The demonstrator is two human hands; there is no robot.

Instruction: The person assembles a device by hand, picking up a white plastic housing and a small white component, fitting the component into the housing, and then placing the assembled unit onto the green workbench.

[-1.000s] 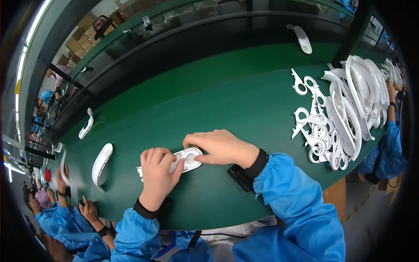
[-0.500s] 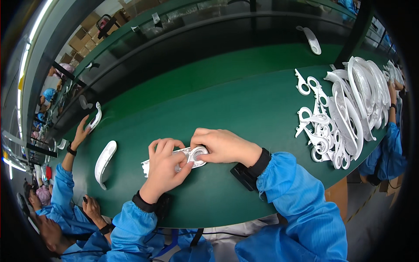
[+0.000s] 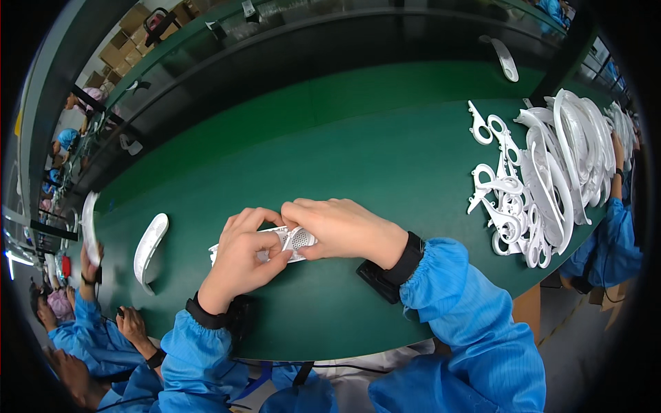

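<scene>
Low over the green table (image 3: 330, 303), a long white plastic shell (image 3: 301, 241) with a round perforated grille lies between my hands. My left hand (image 3: 241, 258) closes over its left part, thumb and fingertips beside the grille. From the right, my right hand (image 3: 351, 230) grips the grille end, its fingers curled over the far edge and its thumb on the near side. A narrow white curved edge shows beside the grille; whether it is a separate ring piece I cannot tell. My fingers hide much of the shell.
To the left lies a curved white shell (image 3: 149, 251). Beyond it a co-worker's hand holds another shell (image 3: 90, 227). At right are a heap of small ringed white parts (image 3: 509, 196) and a stack of long shells (image 3: 578, 144). One shell (image 3: 507, 60) rests on the far strip.
My hands and the shell have shifted slightly left, and more of the grille's ring is covered. The co-worker's hand has drawn a shell back toward their side. The view has turned a little.
</scene>
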